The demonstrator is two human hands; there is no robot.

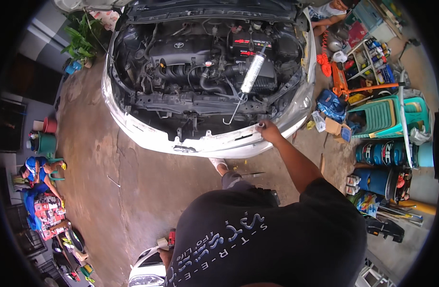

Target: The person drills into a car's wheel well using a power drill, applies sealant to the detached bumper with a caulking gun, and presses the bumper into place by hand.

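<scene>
One car (147, 131) fills the upper middle of my view, bonnet raised, front bumper off, its white nose facing me. One engine bay (200, 71) lies open behind the front crossmember, with one battery (250, 43) at its far right. One large syringe-type pump (253, 71), clear-bodied with a thin bent tube running down from its lower end, stands tilted against the right side of the bay, tip low near the front panel, well apart from either hand.

I count one hand clearly in view: the right hand (268, 130) reaches forward on a straight arm and rests on the top edge of the white front panel, fingers curled narrow over that edge, gripping the panel itself and no loose tool. The left hand (164, 256) shows only as a sliver at the lower edge beside my dark shirt; I cannot tell how its fingers stand.

To the right I note two blue drums (377, 153) lying side by side, one green plastic crate (379, 117), one orange floor jack (341, 79) and one coiled orange hose (323, 60). One potted plant (81, 40) stands at upper left. Two other persons appear: one seated at far left, one at the top right corner
</scene>
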